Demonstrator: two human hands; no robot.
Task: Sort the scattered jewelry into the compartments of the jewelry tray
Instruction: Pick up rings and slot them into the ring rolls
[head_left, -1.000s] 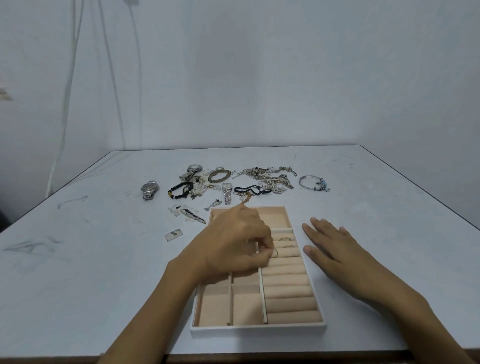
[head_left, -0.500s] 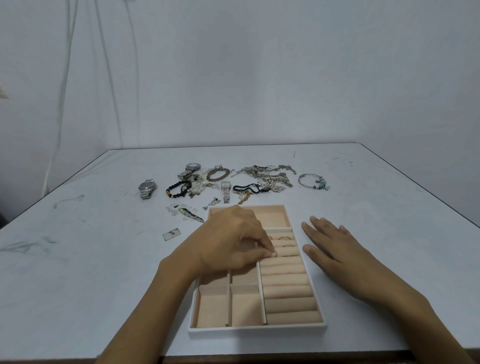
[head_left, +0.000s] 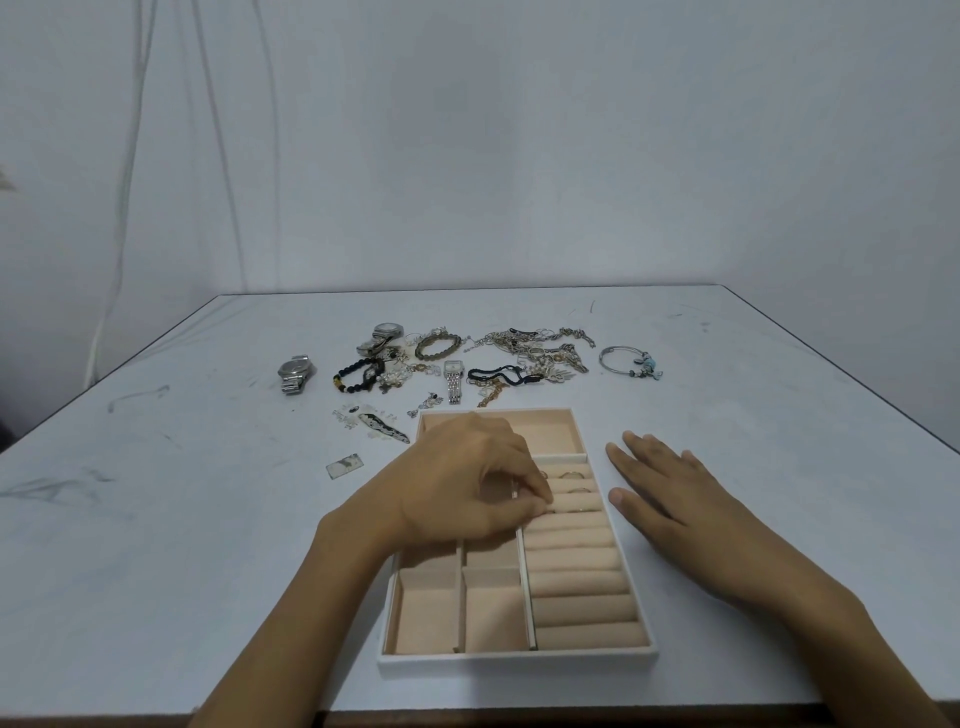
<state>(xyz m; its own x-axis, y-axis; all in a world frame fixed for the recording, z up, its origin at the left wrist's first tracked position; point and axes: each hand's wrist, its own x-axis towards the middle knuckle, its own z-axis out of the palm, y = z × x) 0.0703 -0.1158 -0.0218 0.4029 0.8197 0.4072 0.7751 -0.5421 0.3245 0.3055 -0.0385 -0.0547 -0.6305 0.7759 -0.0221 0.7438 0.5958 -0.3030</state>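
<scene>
A white jewelry tray (head_left: 514, 660) with beige lining lies near the table's front edge, with square compartments on its left and ring rolls (head_left: 576, 577) on its right. My left hand (head_left: 467, 488) is over the tray's middle, fingers curled, pinching a small ring (head_left: 549, 511) at the upper ring rolls. Other rings (head_left: 571, 474) sit in the slots just behind. My right hand (head_left: 660, 488) rests flat on the table, beside the tray's right wall. Scattered jewelry (head_left: 535, 356) lies beyond the tray.
Behind the tray lie a steel watch (head_left: 294, 373), a black bead bracelet (head_left: 358, 375), a slim silver watch (head_left: 454, 382), a charm bangle (head_left: 631, 360) and small earrings (head_left: 382, 427). A small card (head_left: 345, 464) lies to the left. The white table (head_left: 156, 519) ends at a wall.
My left hand has shifted slightly toward me along the ring rolls, still pinching the ring. My right hand has stayed flat beside the tray.
</scene>
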